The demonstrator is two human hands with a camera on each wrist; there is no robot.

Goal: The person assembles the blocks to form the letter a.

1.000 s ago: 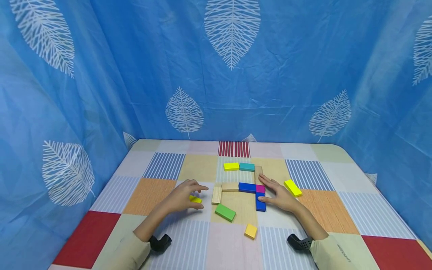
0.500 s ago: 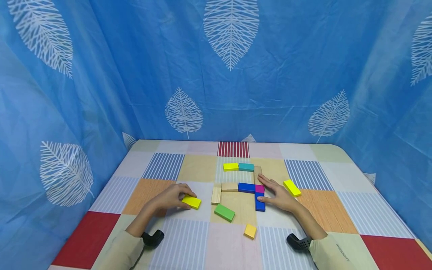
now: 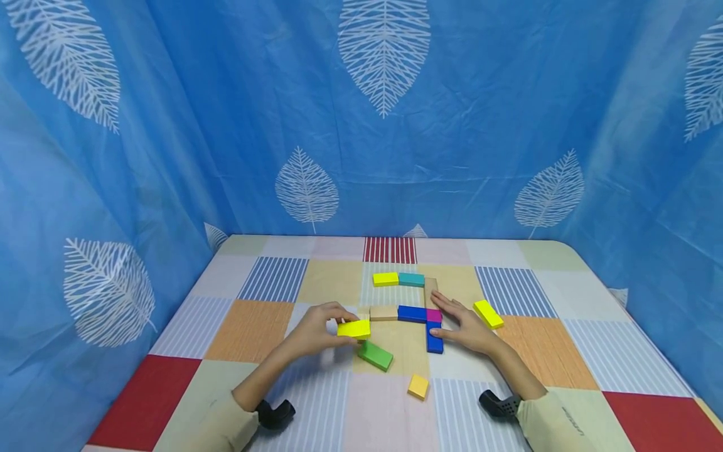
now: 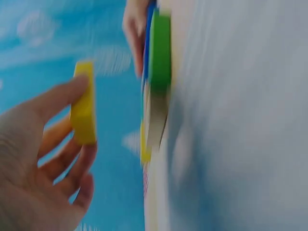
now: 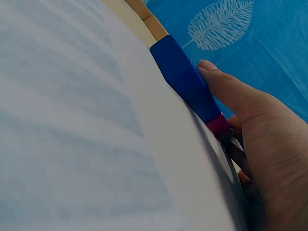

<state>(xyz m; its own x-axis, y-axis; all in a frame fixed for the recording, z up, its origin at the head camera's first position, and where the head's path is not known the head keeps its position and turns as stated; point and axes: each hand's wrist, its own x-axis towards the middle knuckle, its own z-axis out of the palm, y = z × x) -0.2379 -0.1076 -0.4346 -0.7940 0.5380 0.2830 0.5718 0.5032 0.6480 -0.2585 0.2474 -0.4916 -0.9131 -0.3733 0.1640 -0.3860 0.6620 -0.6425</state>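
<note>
Between thumb and fingertips, my left hand [image 3: 316,329] pinches a yellow block [image 3: 354,329], lifted clear of the table in the left wrist view. This block mostly covers a plain wooden block in the head view. My right hand [image 3: 469,326] rests beside the layout, fingers extended. Its thumb touches a blue block [image 3: 434,345], and its fingertips lie by an upright-running wooden block [image 3: 430,289]. Between those two sits a magenta block [image 3: 433,316]. A second blue block [image 3: 412,314] and a wooden block [image 3: 384,312] run left from it. A green block [image 3: 375,356] lies slanted below the held block.
Farther back, a yellow block [image 3: 386,279] and a teal block [image 3: 412,280] form a row. Another yellow block [image 3: 488,314] lies right of the right hand. An orange-yellow block [image 3: 418,387] is nearer the front. Blue curtains surround the patchwork-covered table [image 3: 390,414].
My left hand has taken hold of the yellow block, lifted it and carried it right, over the left end of the layout. My right hand has stayed in place.
</note>
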